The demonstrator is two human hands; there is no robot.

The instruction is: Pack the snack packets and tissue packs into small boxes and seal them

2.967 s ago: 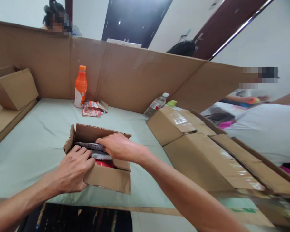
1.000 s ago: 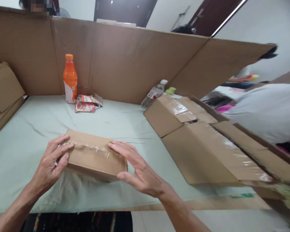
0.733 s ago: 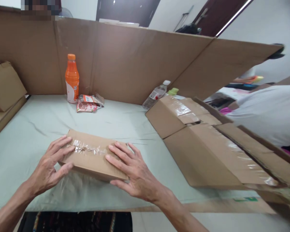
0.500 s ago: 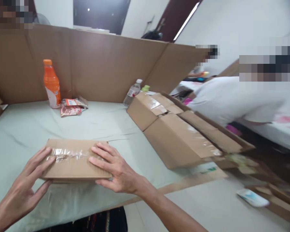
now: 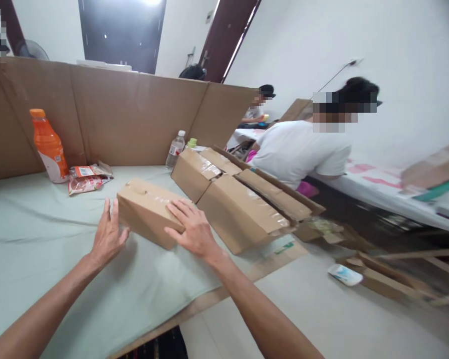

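A taped cardboard box (image 5: 145, 217) rests on the pale green tablecloth, turned at an angle, its top seam covered with clear tape. My right hand (image 5: 190, 224) grips its near right end, fingers across the top and thumb against the side. At the box's left end is my left hand (image 5: 110, 232), open, its fingers stretched upward and its thumb close to the side. Whether that hand touches the cardboard I cannot tell. Just right of the box, several more taped cardboard boxes (image 5: 235, 214) sit side by side.
An orange drink bottle (image 5: 50, 149) and a crumpled snack packet (image 5: 88, 178) stand by the cardboard partition (image 5: 134, 119). A clear bottle (image 5: 175, 149) is behind the boxes. A person in a white shirt (image 5: 299, 149) sits to the right. Beyond the table edge, a white-and-blue packet (image 5: 344, 274) lies low down.
The box has moved right and away from me, turning to lie alongside the other boxes. My left hand has loosened from its left end. The view has swung right.
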